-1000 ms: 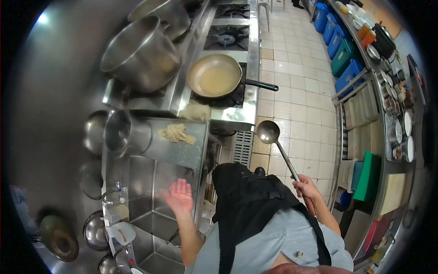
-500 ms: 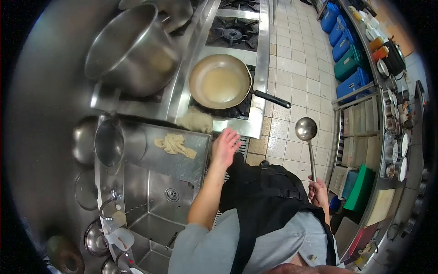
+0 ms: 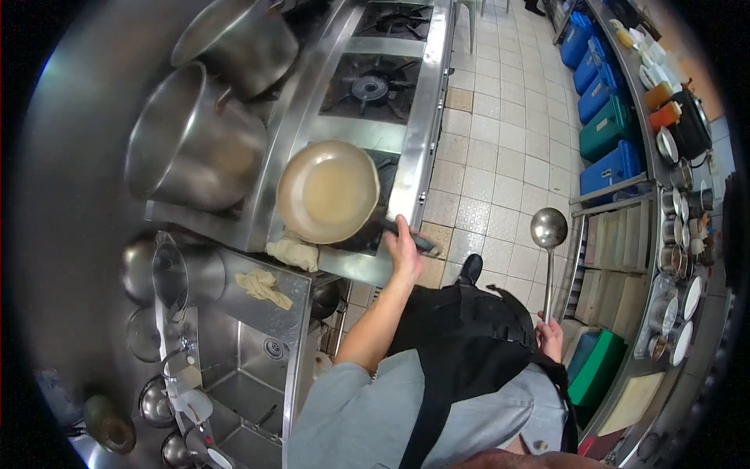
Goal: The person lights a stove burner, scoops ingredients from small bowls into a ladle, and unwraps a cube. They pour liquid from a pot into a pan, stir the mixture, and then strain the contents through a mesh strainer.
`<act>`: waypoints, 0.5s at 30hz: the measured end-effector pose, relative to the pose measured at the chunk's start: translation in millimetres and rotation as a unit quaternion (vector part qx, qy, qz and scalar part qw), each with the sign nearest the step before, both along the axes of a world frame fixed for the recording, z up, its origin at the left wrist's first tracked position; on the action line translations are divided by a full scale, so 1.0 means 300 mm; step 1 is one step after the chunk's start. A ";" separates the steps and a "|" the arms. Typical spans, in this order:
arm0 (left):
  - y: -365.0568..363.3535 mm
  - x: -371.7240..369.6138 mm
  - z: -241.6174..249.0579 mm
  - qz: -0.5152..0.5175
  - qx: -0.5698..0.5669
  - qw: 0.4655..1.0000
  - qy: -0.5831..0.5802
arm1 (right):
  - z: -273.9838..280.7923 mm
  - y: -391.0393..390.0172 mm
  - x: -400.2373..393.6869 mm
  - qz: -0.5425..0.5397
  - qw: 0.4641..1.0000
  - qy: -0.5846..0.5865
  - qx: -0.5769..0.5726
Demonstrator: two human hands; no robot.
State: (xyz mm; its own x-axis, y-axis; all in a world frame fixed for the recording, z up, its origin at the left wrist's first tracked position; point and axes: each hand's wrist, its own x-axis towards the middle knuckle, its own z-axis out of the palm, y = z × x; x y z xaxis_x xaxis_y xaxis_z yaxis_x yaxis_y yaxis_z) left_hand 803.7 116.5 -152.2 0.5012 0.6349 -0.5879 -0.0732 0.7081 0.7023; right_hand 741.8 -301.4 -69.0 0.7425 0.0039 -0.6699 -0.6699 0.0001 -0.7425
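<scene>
On a burner of a steel stove point(image 3: 363, 134), a wide pan point(image 3: 291, 191) holds a shallow pool of pale yellow liquid point(image 3: 330, 191). Its dark handle point(image 3: 426, 245) slants out to the stove's front edge. The left hand point(image 3: 405, 256) is at this handle and partly hides it; whether its fingers are closed around it cannot be told from this angle. The right hand point(image 3: 550, 339), out to the side, has its fingers wrapped around the shaft of a long metal ladle point(image 3: 549, 228), with the bowl end pointing away from the body.

The pan looks rigid and fairly heavy, its weight probably well out from the grip, so it calls for a firm hold along the handle and a level carry; the liquid could slop over the rim. The metal may be hot, and the bunched cloth point(image 3: 294, 255) just beside it could shield the fingers. The ladle seems stiff, lighter and bowl-heavy; its smooth shaft might twist unless held snugly.
</scene>
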 end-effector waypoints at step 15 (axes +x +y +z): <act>0.073 0.127 0.233 -0.004 0.087 0.992 0.092 | 0.016 -0.090 0.806 0.069 0.997 -0.038 0.016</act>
State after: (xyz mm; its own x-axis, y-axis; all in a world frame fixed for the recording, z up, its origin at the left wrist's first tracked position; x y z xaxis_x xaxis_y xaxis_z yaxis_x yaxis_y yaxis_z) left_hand 841.8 138.3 -82.4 0.4002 0.7317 -0.5519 0.0729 0.5748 0.8150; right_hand 983.6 -328.4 -64.1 0.7825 0.1304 -0.6089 -0.6063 -0.0631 -0.7927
